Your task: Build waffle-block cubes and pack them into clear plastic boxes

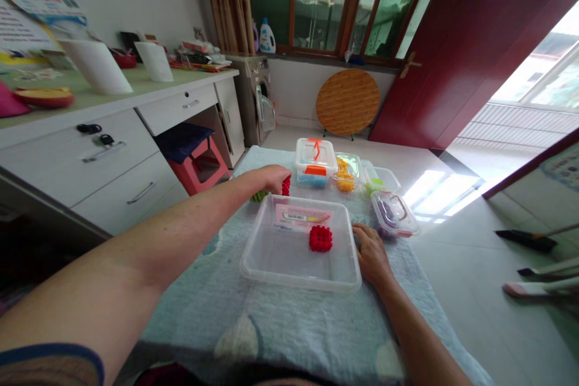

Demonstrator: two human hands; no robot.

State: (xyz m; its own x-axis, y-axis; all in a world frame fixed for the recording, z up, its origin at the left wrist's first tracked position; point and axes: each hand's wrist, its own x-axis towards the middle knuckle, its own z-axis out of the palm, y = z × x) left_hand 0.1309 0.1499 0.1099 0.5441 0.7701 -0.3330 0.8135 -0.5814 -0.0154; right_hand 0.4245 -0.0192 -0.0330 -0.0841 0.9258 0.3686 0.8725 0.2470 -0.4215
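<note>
My left hand (274,179) reaches past the far left corner of a clear plastic tray (294,268) and is closed round a red toothed piece (286,185). Something green (259,196) lies just under that hand. Inside the tray lies one red toothed block (321,238) under a barcode label (302,216). My right hand (371,253) rests with its fingers bent against the tray's right rim, holding nothing that I can see.
Beyond the tray stand small clear boxes: an orange-handled one with blue pieces (315,161), one with orange pieces (346,175), one with green pieces (380,180), a lidded one with purple pieces (394,213). All sit on a pale blue cloth (289,319). White drawers (108,157) stand at the left.
</note>
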